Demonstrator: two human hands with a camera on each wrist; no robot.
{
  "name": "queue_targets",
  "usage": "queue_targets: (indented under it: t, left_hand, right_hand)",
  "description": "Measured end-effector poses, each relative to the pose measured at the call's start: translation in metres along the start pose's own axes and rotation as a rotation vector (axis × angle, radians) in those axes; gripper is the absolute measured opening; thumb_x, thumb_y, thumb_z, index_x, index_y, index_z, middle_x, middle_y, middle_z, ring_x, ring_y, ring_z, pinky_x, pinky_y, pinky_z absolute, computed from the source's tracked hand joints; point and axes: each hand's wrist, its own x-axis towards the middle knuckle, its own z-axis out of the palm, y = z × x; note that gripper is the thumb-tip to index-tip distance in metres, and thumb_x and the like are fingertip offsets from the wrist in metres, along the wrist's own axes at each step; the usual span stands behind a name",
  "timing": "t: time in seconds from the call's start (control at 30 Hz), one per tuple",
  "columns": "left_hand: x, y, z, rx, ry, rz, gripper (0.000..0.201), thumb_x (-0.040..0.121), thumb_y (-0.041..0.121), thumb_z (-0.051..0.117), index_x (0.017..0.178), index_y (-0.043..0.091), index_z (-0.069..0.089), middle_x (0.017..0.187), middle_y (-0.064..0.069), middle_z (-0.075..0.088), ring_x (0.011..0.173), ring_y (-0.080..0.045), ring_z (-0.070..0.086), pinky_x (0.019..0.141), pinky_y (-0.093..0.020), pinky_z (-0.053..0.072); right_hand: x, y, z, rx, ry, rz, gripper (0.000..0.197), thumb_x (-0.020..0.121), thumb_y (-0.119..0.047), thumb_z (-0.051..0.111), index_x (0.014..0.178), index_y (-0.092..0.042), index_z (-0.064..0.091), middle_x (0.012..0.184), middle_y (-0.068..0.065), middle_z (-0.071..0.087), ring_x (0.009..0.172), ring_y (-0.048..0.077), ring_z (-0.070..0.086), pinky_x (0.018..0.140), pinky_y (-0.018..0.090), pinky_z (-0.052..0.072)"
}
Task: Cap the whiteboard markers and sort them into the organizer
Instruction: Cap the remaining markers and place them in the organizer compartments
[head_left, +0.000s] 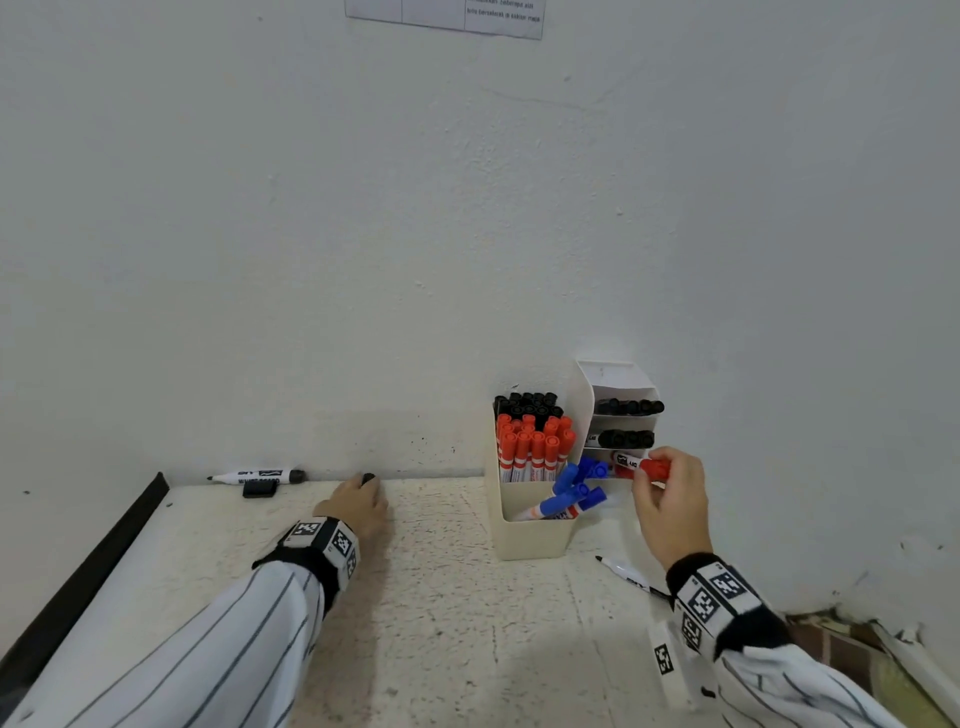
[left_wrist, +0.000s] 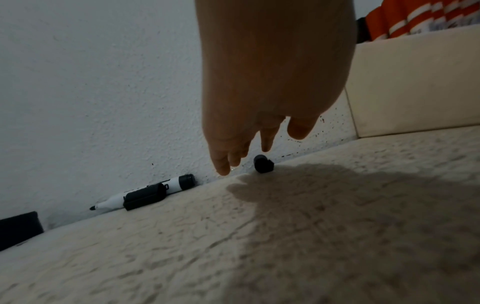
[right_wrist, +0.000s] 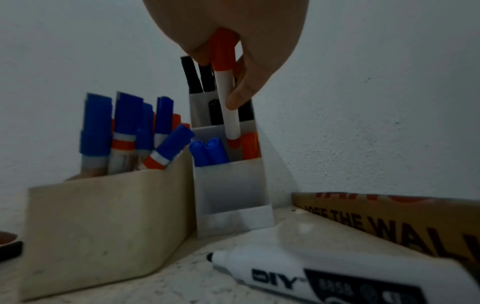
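My right hand (head_left: 655, 480) grips a red-capped marker (head_left: 641, 464) by its cap end. The marker's lower end (right_wrist: 232, 131) is in the white tiered organizer (right_wrist: 233, 191), in the compartment with red and blue markers. My left hand (head_left: 363, 488) reaches with straight fingers (left_wrist: 266, 142) just above a loose black cap (left_wrist: 263, 164) lying against the wall. An uncapped black marker (head_left: 257, 474) lies by the wall to the left, with another black cap (head_left: 261, 488) in front of it. A second uncapped black marker (head_left: 628, 577) lies near my right wrist.
A beige bin (head_left: 530, 535) with black, red and blue markers stands left of the organizer. The wall runs close behind everything. A dark strip (head_left: 78, 587) edges the table on the left. A cardboard box (right_wrist: 389, 216) lies at the right.
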Motion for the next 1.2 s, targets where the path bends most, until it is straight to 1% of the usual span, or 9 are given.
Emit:
queue_targets:
  t: [0.13,0.27,0.43,0.5,0.6,0.7,1.0,1.1,1.2]
  left_hand:
    - [0.005,0.001,-0.001,0.002,0.079,0.028,0.03,0.096,0.031,0.038,0.113,0.013,0.055,0.124,-0.004,0.049,0.11,-0.022,0.051,0.094,-0.036,0.044]
    - [0.001,0.003,-0.005,0.007,0.1,-0.029,0.015,0.092,0.025,0.045,0.093,0.013,0.055,0.109,-0.008,0.059,0.099,-0.024,0.057,0.085,-0.031,0.047]
    - [-0.012,0.004,-0.002,-0.11,0.072,-0.035,0.031,0.093,0.02,0.047,0.122,0.011,0.044,0.122,-0.013,0.052,0.109,-0.026,0.053,0.087,-0.03,0.043]
    - [-0.019,0.005,-0.002,-0.152,0.08,-0.037,0.035,0.092,0.021,0.049,0.125,0.012,0.043,0.123,-0.013,0.051,0.111,-0.025,0.051,0.089,-0.03,0.042]
    - [-0.025,0.007,-0.002,-0.212,0.099,-0.022,0.034,0.09,0.022,0.05,0.123,0.012,0.046,0.122,-0.011,0.053,0.109,-0.023,0.052,0.089,-0.028,0.042]
    - [-0.032,0.011,-0.002,-0.272,0.117,-0.018,0.031,0.089,0.02,0.053,0.118,0.011,0.051,0.117,-0.011,0.056,0.104,-0.022,0.054,0.085,-0.026,0.042]
    - [-0.052,0.019,0.004,-0.369,0.123,-0.018,0.023,0.088,0.017,0.055,0.109,0.008,0.059,0.111,-0.01,0.061,0.096,-0.019,0.054,0.08,-0.019,0.039]
    - [-0.059,0.019,0.004,-0.39,0.126,-0.027,0.022,0.088,0.016,0.056,0.108,0.008,0.06,0.11,-0.009,0.062,0.09,-0.016,0.052,0.077,-0.018,0.039]
    - [-0.067,0.018,0.004,-0.395,0.126,-0.023,0.022,0.088,0.015,0.056,0.108,0.008,0.06,0.109,-0.009,0.062,0.095,-0.017,0.055,0.077,-0.017,0.038]
  right_hand:
    - [0.006,0.008,0.01,-0.008,-0.009,0.024,0.03,0.083,0.002,0.06,0.11,-0.003,0.049,0.098,0.003,0.052,0.084,0.017,0.055,0.077,0.025,0.043]
    - [0.008,0.02,0.02,-0.106,0.001,-0.092,0.023,0.076,0.008,0.066,0.098,0.001,0.063,0.096,0.015,0.059,0.082,0.025,0.059,0.077,0.03,0.049]
    - [0.01,0.025,0.024,-0.196,-0.047,-0.128,0.02,0.075,0.01,0.066,0.094,0.004,0.069,0.089,0.022,0.065,0.078,0.034,0.062,0.076,0.027,0.043]
    - [0.011,0.025,0.024,-0.205,-0.112,-0.148,0.024,0.074,0.008,0.068,0.098,0.002,0.068,0.092,0.019,0.064,0.078,0.027,0.06,0.075,0.027,0.044]
    - [0.013,0.024,0.023,-0.214,-0.196,-0.145,0.027,0.074,0.004,0.069,0.101,0.001,0.068,0.096,0.017,0.061,0.078,0.021,0.056,0.074,0.026,0.042]
    - [0.014,0.02,0.02,-0.213,-0.112,-0.132,0.022,0.077,0.009,0.064,0.098,0.002,0.067,0.093,0.019,0.063,0.081,0.031,0.061,0.077,0.026,0.042]
    - [-0.007,0.007,0.016,-0.206,-0.096,-0.092,0.02,0.086,-0.003,0.056,0.104,-0.001,0.063,0.1,0.014,0.06,0.078,0.025,0.059,0.073,0.026,0.043]
    - [-0.024,-0.007,0.019,-0.109,-0.248,-0.073,0.029,0.09,-0.017,0.055,0.119,-0.011,0.055,0.106,0.0,0.053,0.079,0.013,0.053,0.069,0.015,0.04]
    - [-0.03,-0.015,0.022,-0.003,-0.341,-0.14,0.038,0.086,-0.018,0.061,0.123,-0.013,0.053,0.116,0.0,0.049,0.094,0.011,0.052,0.084,0.025,0.047]
